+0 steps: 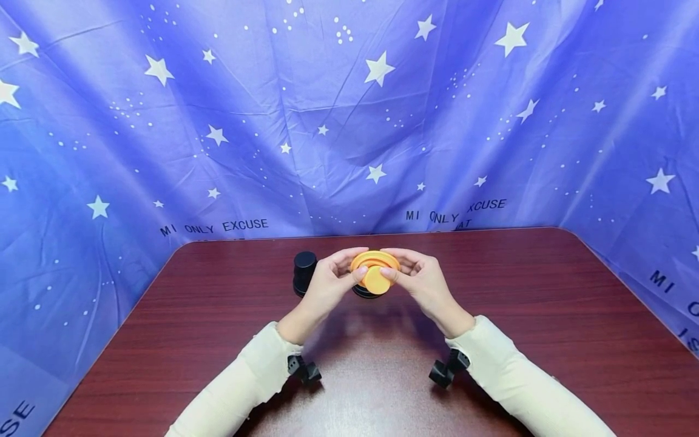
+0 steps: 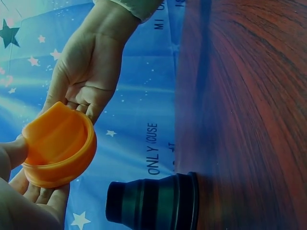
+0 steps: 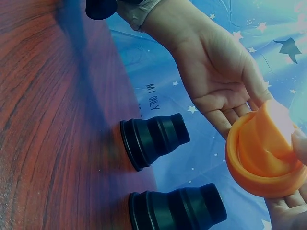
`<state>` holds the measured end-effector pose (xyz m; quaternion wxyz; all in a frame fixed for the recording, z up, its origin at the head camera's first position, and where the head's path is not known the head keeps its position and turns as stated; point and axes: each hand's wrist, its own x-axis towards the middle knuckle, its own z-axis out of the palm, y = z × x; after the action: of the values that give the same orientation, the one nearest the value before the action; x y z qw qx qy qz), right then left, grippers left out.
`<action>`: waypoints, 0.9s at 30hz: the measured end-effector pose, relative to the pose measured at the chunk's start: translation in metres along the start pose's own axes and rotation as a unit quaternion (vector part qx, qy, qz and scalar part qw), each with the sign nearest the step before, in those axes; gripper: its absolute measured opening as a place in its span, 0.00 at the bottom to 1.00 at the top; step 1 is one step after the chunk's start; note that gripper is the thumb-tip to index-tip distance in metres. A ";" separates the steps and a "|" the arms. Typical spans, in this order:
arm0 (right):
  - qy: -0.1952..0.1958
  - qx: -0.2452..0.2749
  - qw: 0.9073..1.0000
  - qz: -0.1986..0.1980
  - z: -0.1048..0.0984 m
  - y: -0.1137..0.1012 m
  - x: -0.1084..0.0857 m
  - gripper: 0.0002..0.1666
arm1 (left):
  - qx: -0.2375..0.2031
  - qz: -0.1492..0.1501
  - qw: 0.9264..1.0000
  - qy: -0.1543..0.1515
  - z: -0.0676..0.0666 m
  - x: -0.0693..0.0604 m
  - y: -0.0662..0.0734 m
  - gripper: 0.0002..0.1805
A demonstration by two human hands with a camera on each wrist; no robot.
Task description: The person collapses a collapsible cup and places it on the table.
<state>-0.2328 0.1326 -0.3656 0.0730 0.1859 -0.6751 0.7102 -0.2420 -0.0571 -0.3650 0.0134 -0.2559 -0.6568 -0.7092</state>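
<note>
Reaches in with sleeved forearms [image 1: 246, 376] from 7 and 5 o'clock, angled inward above a red-brown table [image 1: 377, 388]. With left hand [image 1: 333, 275] at 9 o'clock and right hand [image 1: 428, 280] at 3, pinches an orange ringed piece [image 1: 377, 281], thumbs at its small round end, half-curled fingers at its rim. Just below, partly hidden: a black stepped cup [image 1: 368, 293]; toward 9 o'clock, past the left hand: a second black cup [image 1: 304, 267].

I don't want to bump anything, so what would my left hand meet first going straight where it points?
Past the orange piece it holds, your left hand would probably meet your right hand first, though depth is unclear.
</note>
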 end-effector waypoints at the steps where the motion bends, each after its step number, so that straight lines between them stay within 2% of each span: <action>1: 0.000 -0.003 1.000 0.000 0.000 0.000 0.000 0.24 | 0.001 0.001 1.000 -0.001 0.000 0.000 0.000 0.20; 8: 0.001 -0.008 1.000 0.000 0.001 -0.002 -0.001 0.23 | 0.016 0.015 1.000 0.000 0.000 0.001 0.000 0.19; 13: -0.005 0.006 1.000 0.002 0.001 -0.001 -0.001 0.24 | 0.050 0.028 0.998 0.014 0.000 0.002 -0.001 0.17; 16: -0.012 -0.008 1.000 -0.004 0.002 0.001 -0.001 0.23 | 0.062 0.026 0.998 0.015 -0.002 0.002 -0.002 0.17; 21: -0.024 -0.039 0.999 -0.024 0.003 0.002 -0.002 0.22 | 0.073 0.023 0.997 0.000 -0.002 0.000 -0.001 0.18; 27: -0.030 -0.047 0.998 -0.038 0.003 0.002 -0.003 0.22 | 0.087 0.024 0.996 -0.014 -0.001 -0.001 0.001 0.19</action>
<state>-0.2303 0.1303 -0.3681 0.0878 0.2292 -0.7018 0.6688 -0.2414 -0.0585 -0.3641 0.0436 -0.2793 -0.7096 -0.6454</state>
